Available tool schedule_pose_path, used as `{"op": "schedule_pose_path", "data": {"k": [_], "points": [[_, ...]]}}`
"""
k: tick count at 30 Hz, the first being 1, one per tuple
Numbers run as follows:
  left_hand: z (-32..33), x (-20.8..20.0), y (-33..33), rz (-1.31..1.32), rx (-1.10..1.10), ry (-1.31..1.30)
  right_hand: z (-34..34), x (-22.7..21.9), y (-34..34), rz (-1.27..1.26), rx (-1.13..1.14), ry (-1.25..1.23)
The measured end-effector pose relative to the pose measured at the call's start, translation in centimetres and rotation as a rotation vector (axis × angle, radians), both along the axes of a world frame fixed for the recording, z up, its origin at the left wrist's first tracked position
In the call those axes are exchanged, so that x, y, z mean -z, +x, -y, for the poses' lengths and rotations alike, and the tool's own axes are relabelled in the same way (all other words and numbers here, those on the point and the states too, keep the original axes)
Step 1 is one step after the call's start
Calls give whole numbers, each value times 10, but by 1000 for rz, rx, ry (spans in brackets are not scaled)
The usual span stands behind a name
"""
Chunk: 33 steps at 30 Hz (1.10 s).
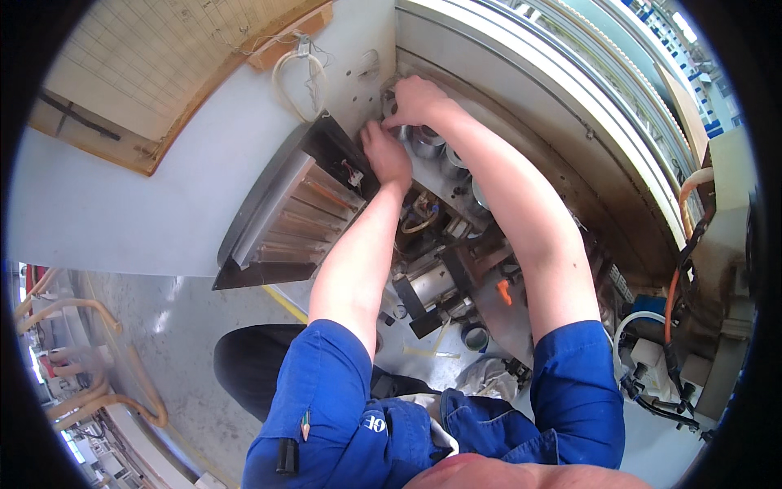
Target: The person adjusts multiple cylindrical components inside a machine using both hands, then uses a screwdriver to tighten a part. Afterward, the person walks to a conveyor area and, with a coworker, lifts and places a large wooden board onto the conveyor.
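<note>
Both hands reach into the far corner of an opened machine housing. My right hand (419, 101) curls round a round metal part (388, 103) at the far end of a row, its thumb and fingers bent. Close beside it, my left hand (386, 153) is closed, fingers bent against the near side of that part; what they grip is hidden. Nearer along the same row, next to my right wrist, stand a shiny metal cylinder (428, 143) and another metal cylinder (454, 164). A grey metal plate (441, 189) carries the row.
A dark slatted cover (293, 208) juts out left of my left forearm. Below my hands are a metal pneumatic cylinder (429, 287), an orange fitting (504, 292) and a roll of tape (475, 337). A looped hose (300, 85) hangs at the upper left. Cables (669, 326) run along the right.
</note>
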<state>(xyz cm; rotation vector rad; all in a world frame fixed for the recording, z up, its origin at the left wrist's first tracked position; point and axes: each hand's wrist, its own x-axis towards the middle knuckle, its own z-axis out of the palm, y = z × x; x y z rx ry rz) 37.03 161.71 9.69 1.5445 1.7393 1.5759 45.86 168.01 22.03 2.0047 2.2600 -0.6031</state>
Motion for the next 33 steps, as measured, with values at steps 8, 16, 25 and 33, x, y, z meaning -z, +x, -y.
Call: {"op": "schedule_pose_path", "data": {"k": [8, 16, 25, 33], "points": [[0, -6, 1, 7, -12, -5, -6, 19, 5, -98, -290, 238], [1, -5, 0, 28, 2, 4, -7, 10, 0, 62, -25, -55], [0, -5, -1, -5, -5, 12, -6, 14, 8, 44, -25, 43], [0, -6, -2, -13, 40, -58, -7, 12, 16, -77, -303, -24]]}}
